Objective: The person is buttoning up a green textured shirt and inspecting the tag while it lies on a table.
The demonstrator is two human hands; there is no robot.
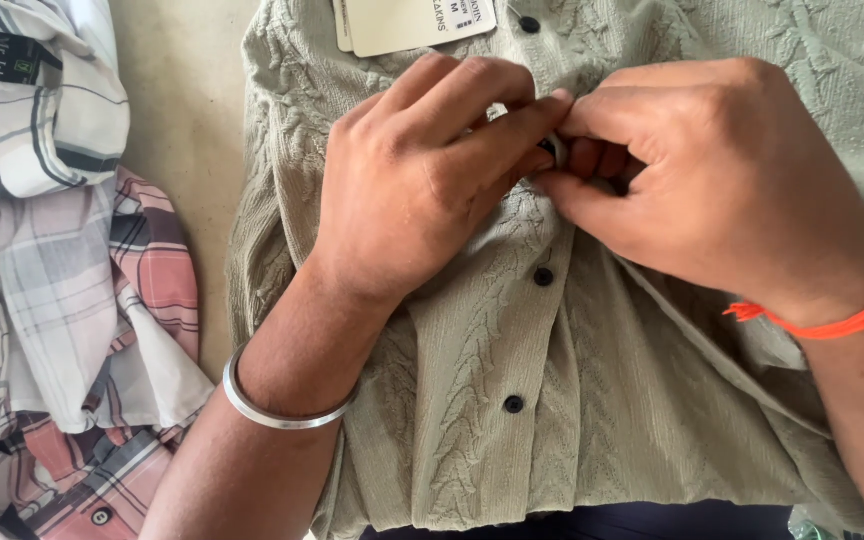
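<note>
A pale green textured shirt (512, 400) with dark buttons lies flat in front of me. My left hand (417, 175) and my right hand (722, 175) meet on its front placket, fingers pinched together around one dark button (548, 148). Two more dark buttons (544, 276) show fastened below on the placket, and another sits above near the collar. A silver bangle circles my left wrist and an orange thread my right wrist. A cream paper tag (412, 22) hangs at the collar.
A heap of plaid shirts (62, 300) in white, grey and pink lies to the left on a beige surface (187, 110). A dark cloth edge (592, 522) shows under the green shirt's hem.
</note>
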